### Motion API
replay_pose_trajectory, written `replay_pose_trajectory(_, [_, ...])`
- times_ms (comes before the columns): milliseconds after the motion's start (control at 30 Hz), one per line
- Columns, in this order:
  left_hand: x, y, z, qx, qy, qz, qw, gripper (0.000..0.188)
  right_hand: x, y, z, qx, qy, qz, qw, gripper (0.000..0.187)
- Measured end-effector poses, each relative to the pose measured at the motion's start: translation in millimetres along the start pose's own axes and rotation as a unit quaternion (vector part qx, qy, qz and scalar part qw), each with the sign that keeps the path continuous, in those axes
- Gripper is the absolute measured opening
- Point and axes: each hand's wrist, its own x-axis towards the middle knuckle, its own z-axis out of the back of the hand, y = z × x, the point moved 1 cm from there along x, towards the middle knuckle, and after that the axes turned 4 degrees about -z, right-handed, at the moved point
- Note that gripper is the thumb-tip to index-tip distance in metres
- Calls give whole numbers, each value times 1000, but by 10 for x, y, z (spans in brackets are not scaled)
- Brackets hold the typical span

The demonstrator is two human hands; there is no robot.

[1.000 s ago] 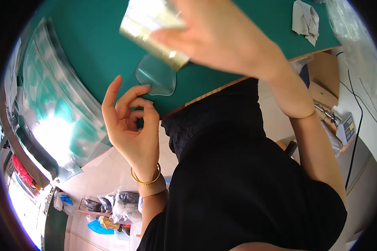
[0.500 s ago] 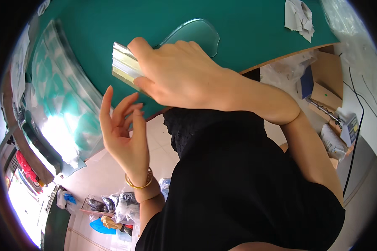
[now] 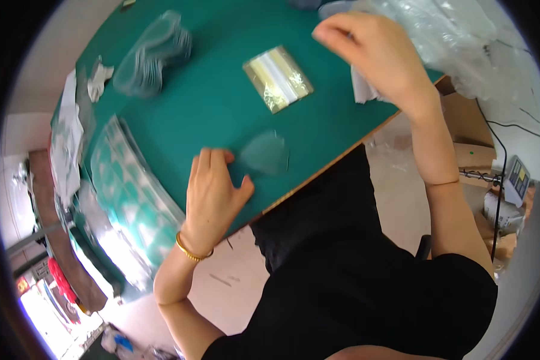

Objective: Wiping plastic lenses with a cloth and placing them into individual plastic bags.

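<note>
On the green tabletop (image 3: 216,90), my left hand (image 3: 213,195) rests near the front edge, fingers bent and thumb held apart, with nothing seen in it. Just right of its fingertips lies a thin, clear, rounded sheet (image 3: 265,155). My right hand (image 3: 378,57) is raised over the far right of the table, its thumb and fingertips drawn together. Whatever they may pinch is too small or blurred to make out. Between the hands, farther back, a flat gold-and-white packet (image 3: 278,78) in shiny clear wrap lies by itself, touched by neither hand.
A stack of clear curved pieces (image 3: 153,57) stands at the back left. Nearer, a large clear plastic bag (image 3: 129,186) lies along the left edge. Crumpled clear plastic (image 3: 444,36) and a pale cloth or paper (image 3: 364,87) are at the right, with cardboard boxes (image 3: 468,126) below.
My right hand has let go of the gold-and-white packet, which now lies on the table, and has moved far right. My left hand has come forward and right, beside the clear sheet. The view has shifted.
</note>
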Motion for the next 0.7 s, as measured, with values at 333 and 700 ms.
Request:
replay_pose_trajectory(333, [747,408,725,62,-131,-29,989,30,752,-1101,236,-149,135,30,979,40])
replay_pose_trajectory(700, [1637,1237,1260,175,-182,-31,967,49,431,-286,401,-109,82,112,984,26])
